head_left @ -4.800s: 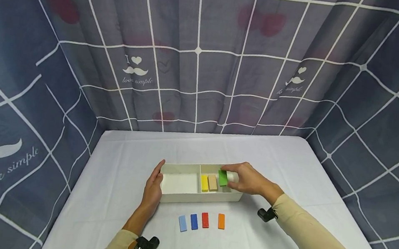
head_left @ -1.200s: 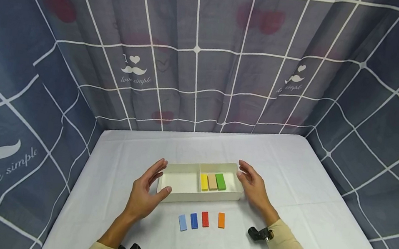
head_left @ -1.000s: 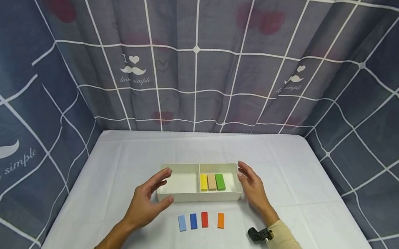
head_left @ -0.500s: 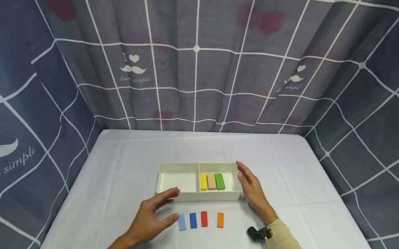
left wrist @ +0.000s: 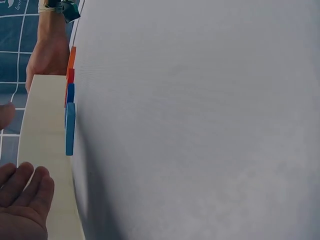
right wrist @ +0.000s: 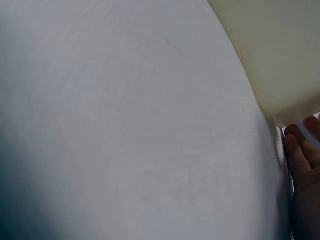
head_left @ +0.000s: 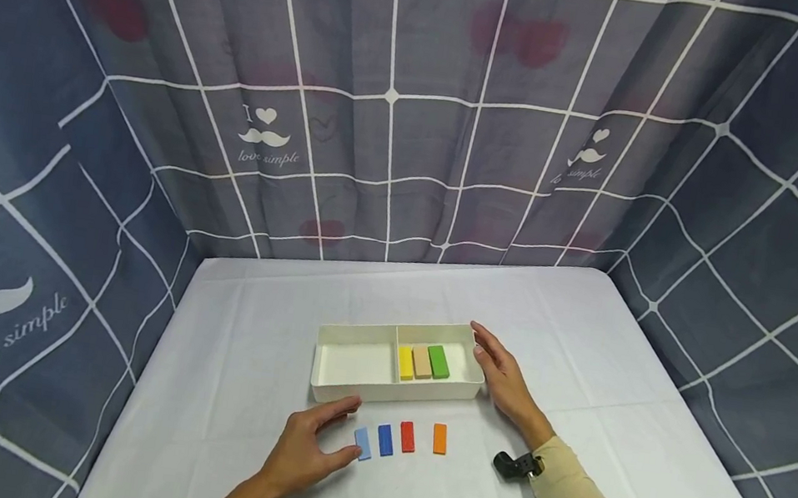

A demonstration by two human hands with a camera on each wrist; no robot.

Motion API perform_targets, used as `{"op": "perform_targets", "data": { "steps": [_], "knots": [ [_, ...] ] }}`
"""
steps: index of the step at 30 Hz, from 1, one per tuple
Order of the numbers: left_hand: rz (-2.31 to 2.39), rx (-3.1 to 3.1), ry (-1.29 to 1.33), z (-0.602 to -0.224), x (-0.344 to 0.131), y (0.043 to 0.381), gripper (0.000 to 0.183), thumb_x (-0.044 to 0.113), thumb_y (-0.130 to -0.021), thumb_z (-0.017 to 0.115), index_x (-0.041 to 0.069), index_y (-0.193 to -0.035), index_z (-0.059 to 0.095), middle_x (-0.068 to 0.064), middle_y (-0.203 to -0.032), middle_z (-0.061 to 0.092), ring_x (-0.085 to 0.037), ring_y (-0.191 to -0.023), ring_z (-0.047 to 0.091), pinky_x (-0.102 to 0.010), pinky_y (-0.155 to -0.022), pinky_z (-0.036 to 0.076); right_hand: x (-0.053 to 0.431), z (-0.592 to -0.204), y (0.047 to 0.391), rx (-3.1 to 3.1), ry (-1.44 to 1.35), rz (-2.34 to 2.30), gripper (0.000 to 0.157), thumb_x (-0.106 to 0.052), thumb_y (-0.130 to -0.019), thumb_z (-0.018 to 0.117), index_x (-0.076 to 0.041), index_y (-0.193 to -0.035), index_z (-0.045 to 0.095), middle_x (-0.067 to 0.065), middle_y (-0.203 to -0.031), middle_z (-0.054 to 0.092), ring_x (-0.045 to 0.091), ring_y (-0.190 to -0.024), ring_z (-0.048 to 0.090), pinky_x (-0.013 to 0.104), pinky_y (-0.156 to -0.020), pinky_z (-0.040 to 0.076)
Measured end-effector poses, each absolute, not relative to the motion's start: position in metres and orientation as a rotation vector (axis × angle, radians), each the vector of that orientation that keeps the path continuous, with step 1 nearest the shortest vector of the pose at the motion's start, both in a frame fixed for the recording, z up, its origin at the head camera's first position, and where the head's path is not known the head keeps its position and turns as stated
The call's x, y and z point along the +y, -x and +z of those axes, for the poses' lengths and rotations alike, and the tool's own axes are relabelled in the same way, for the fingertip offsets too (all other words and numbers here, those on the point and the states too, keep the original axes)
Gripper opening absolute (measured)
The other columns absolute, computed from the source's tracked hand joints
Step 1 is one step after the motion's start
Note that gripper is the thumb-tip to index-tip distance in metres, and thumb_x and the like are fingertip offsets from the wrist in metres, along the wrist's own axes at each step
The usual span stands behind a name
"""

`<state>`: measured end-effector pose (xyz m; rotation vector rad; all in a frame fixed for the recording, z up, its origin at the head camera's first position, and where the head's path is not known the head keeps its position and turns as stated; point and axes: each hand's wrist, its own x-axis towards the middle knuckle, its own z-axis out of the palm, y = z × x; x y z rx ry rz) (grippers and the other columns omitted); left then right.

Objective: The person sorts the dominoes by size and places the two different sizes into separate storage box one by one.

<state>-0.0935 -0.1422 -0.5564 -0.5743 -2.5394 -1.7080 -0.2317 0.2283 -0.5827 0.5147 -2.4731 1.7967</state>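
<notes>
Pointing lengthwise away, the light blue block (head_left: pixel 363 442) lies right of my spread left hand (head_left: pixel 304 450), my straight-fingered right hand (head_left: pixel 509 380) farther.

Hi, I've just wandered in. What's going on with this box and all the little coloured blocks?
Someone is handling blocks with bare hands. Their left hand is open beside the light blue block, not holding it. Their right hand is at the right end of the cream box. The yellow, tan and green blocks sit in its right compartment; the light blue, dark blue, red and orange ones lie on the white cloth in front.
</notes>
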Motion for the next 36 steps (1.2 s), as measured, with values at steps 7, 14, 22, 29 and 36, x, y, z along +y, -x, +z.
{"op": "perform_targets", "data": {
  "steps": [7, 14, 22, 29, 36],
  "knots": [
    [-1.672, -2.630, 0.468, -0.559, -0.142, 0.092, 0.065, 0.004, -0.079, 0.097, 0.001, -0.140, 0.072, -0.012, -0.140, 0.076, -0.029, -0.130, 0.073, -0.036, -0.114, 0.056, 0.228, -0.583, 0.232, -2.473, -0.516, 1.774, 0.051, -0.022, -0.119, 0.047, -0.009, -0.168, 0.043, 0.024, -0.171, 0.044, 0.047, -0.159, 0.040, 0.011, -0.118, 0.035],
    [-1.684, -2.674, 0.466, -0.563, -0.140, 0.090, 0.062, 0.001, -0.080, 0.094, -0.001, -0.139, 0.072, -0.012, -0.138, 0.077, -0.027, -0.126, 0.076, -0.019, -0.110, 0.054, 0.229, -0.584, 0.233, -2.481, -0.494, 1.805, 0.052, -0.025, -0.119, 0.049, -0.012, -0.169, 0.043, 0.020, -0.172, 0.045, 0.043, -0.160, 0.040, 0.006, -0.115, 0.034],
    [-1.659, -2.670, 0.499, -0.566, -0.136, 0.089, 0.061, -0.003, -0.079, 0.093, -0.004, -0.137, 0.072, -0.015, -0.135, 0.078, -0.028, -0.123, 0.077, -0.023, -0.109, 0.056, 0.230, -0.583, 0.232, -2.500, -0.491, 1.771, 0.052, -0.027, -0.119, 0.048, -0.012, -0.169, 0.043, 0.022, -0.170, 0.046, 0.045, -0.158, 0.043, 0.010, -0.116, 0.036],
    [-1.560, -2.711, 0.503, -0.566, -0.134, 0.089, 0.060, -0.002, -0.079, 0.094, -0.004, -0.135, 0.074, -0.013, -0.131, 0.080, -0.024, -0.122, 0.077, -0.027, -0.109, 0.058, 0.229, -0.584, 0.234, -2.482, -0.485, 1.817, 0.052, -0.027, -0.119, 0.049, -0.013, -0.169, 0.043, 0.021, -0.171, 0.046, 0.044, -0.159, 0.042, 0.007, -0.115, 0.035],
    [-1.374, -2.735, 0.547, -0.563, -0.131, 0.089, 0.058, -0.001, -0.077, 0.095, -0.001, -0.132, 0.076, -0.010, -0.128, 0.081, -0.023, -0.119, 0.078, -0.036, -0.106, 0.061, 0.230, -0.587, 0.235, -2.477, -0.502, 1.811, 0.052, -0.025, -0.119, 0.048, -0.013, -0.169, 0.043, 0.021, -0.171, 0.046, 0.044, -0.160, 0.040, 0.005, -0.113, 0.035]
  ]
}}
